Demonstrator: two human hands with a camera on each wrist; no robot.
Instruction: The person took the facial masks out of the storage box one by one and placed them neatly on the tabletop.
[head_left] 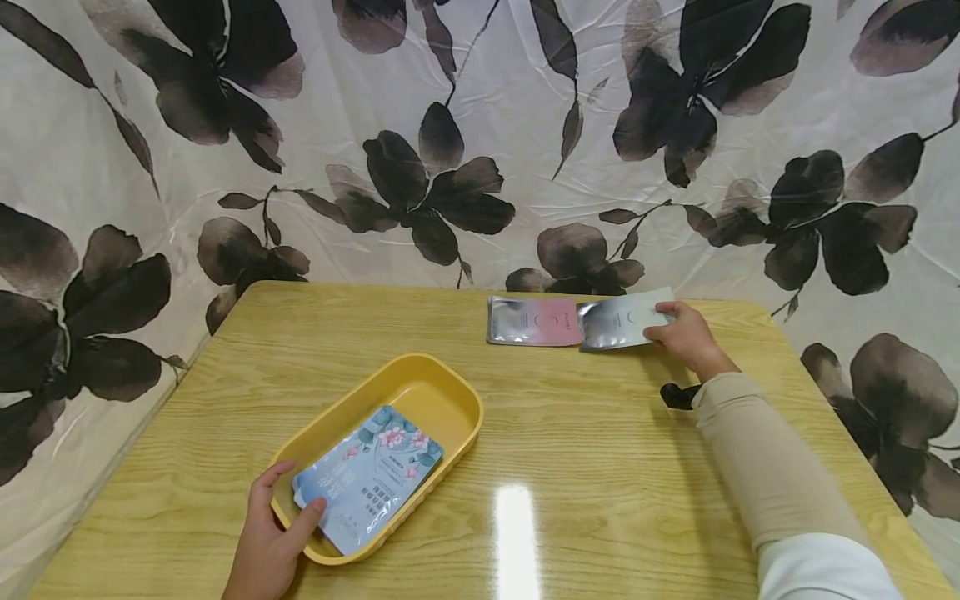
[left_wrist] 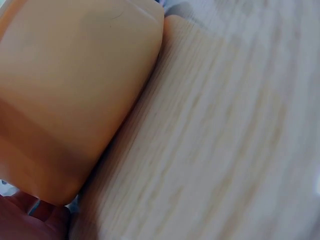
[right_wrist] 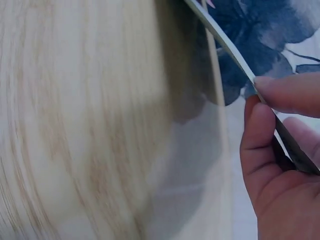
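Observation:
At the table's far right, my right hand pinches a pale green and silver face mask packet between thumb and fingers. In the right wrist view the packet shows edge-on, tilted over the table. Beside its left end lies a pink and silver packet. My left hand grips the near left end of a yellow plastic basket, thumb over the rim. Inside the basket lies a blue packet with pink flowers. The left wrist view shows the basket's outer wall close up.
The wood-grain table has its back edge just behind the packets. A floral cloth hangs behind and along the sides. A black wrist strap piece sits at the right wrist.

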